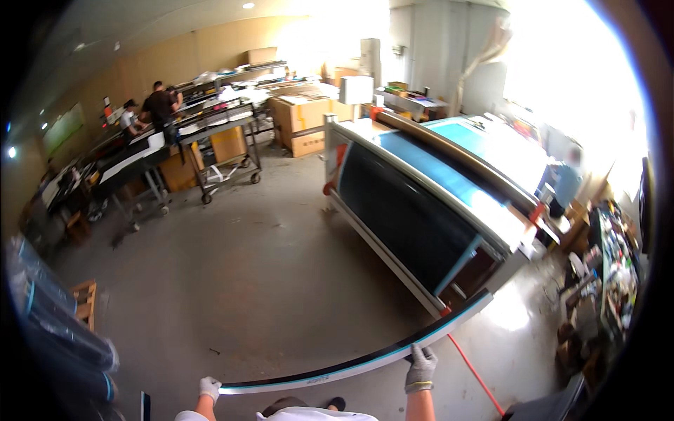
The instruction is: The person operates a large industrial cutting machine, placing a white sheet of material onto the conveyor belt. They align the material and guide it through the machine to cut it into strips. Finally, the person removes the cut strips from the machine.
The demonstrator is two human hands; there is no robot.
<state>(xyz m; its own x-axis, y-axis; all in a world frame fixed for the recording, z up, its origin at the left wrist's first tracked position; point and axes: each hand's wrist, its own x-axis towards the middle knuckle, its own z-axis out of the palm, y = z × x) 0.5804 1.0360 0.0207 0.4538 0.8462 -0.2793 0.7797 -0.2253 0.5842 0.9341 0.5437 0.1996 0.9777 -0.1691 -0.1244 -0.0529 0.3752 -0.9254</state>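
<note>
A long narrow strip (351, 370), banded in black, teal and white, stretches in front of me from lower left toward the machine on the right, held above the floor. My left hand (210, 387), in a pale work glove, is closed around its left end. Farther along, my gloved right hand (421, 368) grips the strip's near edge; some of its fingers are hidden behind the strip. The strip's far right end extends well past my right hand, in front of the lower corner of a large white-framed roll machine (414, 277) carrying dark sheet material.
Plastic-wrapped rolls (67, 340) stand at the left beside a wooden pallet (84, 303). A red hose (474, 372) crosses the floor at right. Wheeled tables (221, 126), cardboard boxes (302, 119) and people (158, 109) are farther back. Another person (564, 184) stands behind the machine; a cluttered bench (614, 259) lines the right.
</note>
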